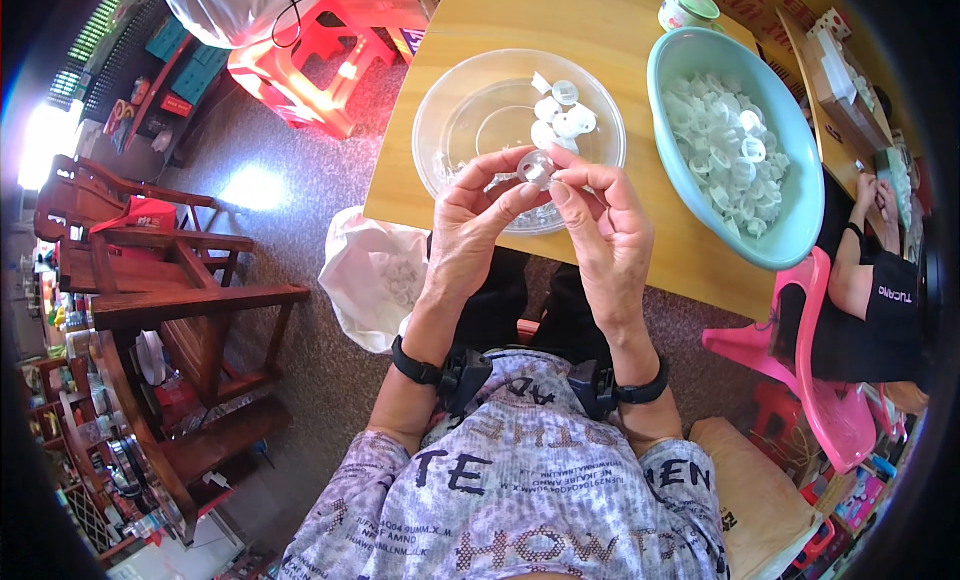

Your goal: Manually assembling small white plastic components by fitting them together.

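Note:
Between the fingertips of both hands is a small round clear plastic part [537,168], held up above the near edge of the table. My left hand [485,202] pinches it from the left, thumb and forefinger closed. From the other side my right hand [606,208] grips it with thumb and forefinger. Just beyond the hands lies a round clear plastic tray [440,105] with several white plastic pieces [565,118] and small scraps in it. To the right stands a light-blue oval basin [690,195], heaped with translucent plastic parts [722,145].
A white bag [352,270] holding small pieces hangs open below the table's left edge. On the wooden table [590,20] a small green-lidded tub [690,5] stands behind the basin. Another person's arm [858,245] is at far right, near a pink chair [815,370]. Wooden chairs [200,300] stand left.

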